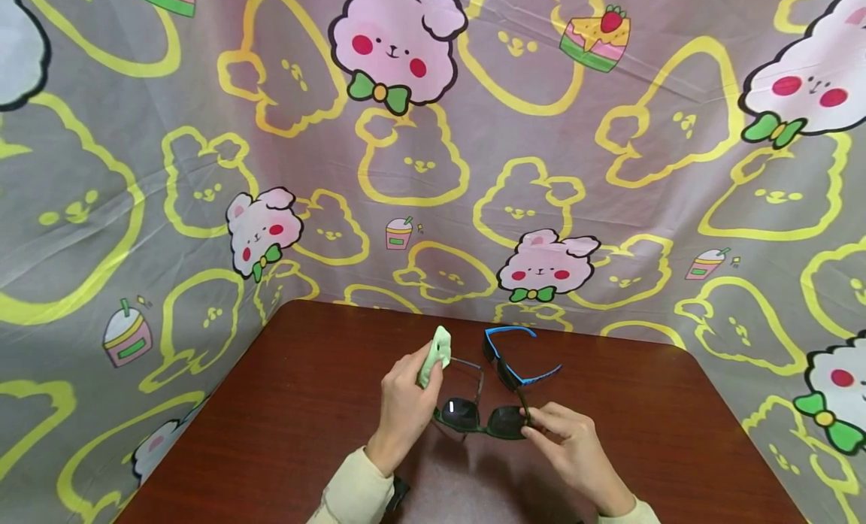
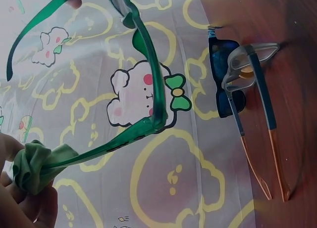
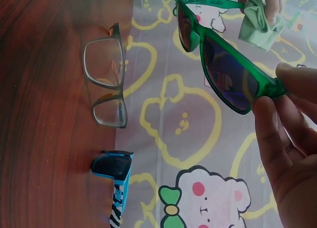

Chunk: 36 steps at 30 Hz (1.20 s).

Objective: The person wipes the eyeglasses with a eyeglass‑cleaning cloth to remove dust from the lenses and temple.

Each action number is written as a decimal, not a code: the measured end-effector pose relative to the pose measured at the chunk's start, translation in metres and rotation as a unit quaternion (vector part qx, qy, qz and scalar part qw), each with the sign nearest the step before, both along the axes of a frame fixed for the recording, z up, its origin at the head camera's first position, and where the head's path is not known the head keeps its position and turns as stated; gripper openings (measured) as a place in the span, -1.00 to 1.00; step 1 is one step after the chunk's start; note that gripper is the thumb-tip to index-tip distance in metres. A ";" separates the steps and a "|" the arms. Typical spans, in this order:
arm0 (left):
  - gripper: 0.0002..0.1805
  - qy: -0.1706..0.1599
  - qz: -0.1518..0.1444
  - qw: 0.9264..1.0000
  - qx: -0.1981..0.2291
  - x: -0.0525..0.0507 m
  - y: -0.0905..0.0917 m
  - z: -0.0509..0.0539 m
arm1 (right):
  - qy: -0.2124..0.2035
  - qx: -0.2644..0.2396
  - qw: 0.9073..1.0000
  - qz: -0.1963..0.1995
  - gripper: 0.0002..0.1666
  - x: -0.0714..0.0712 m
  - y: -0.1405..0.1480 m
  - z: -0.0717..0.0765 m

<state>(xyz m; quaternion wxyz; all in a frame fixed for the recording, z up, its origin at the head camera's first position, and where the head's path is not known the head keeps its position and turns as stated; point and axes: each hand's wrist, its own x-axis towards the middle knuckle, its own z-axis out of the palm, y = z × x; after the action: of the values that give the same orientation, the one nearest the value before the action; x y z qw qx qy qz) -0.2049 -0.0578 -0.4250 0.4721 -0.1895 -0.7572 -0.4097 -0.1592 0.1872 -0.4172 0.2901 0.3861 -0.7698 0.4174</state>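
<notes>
Green-framed sunglasses [image 1: 506, 422] with dark lenses are held up between the two hands. My right hand [image 1: 571, 441] pinches their right front corner near the hinge between thumb and fingers, as the right wrist view shows closely [image 3: 270, 89]. In my left hand [image 1: 404, 404] is a crumpled light green cloth [image 2: 37, 166]. That cloth is wrapped around the tip of one temple arm [image 2: 111, 144], and the fingers grip it there. The arm's end is hidden inside the folds. Both temple arms are unfolded.
Clear-lensed eyeglasses [image 3: 104, 62] with orange-tipped arms lie on the brown table [image 1: 291, 404] beyond the hands. Blue-armed sunglasses [image 1: 501, 358] with dark lenses lie beside them. Patterned curtain [image 1: 419, 231] closes off the table's back and sides. Some dark object [image 1: 398, 494] shows by the left sleeve.
</notes>
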 end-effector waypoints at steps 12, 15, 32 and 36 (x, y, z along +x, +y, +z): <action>-0.65 0.074 -0.019 0.996 0.040 -0.002 -0.001 0.004 | 0.051 -0.012 0.999 0.011 -0.49 0.000 -0.001 0.002; -0.65 0.077 -0.023 0.996 0.040 -0.003 -0.002 0.005 | 0.036 -0.014 0.999 0.017 -0.51 0.001 0.000 0.002; -0.63 0.100 -0.045 0.991 0.071 0.004 -0.011 0.007 | 0.031 0.031 0.999 -0.028 -0.50 -0.015 0.022 -0.013; -0.65 0.119 -0.056 0.989 0.072 0.006 -0.012 0.011 | 0.030 0.045 0.998 -0.036 -0.53 -0.017 0.024 -0.013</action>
<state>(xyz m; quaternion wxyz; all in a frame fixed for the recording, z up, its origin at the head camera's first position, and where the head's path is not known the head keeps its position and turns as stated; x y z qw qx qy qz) -0.1985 -0.0695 -0.4142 0.5474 -0.2441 -0.6526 -0.4636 -0.1763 0.2111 -0.4299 0.3102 0.3835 -0.7919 0.3601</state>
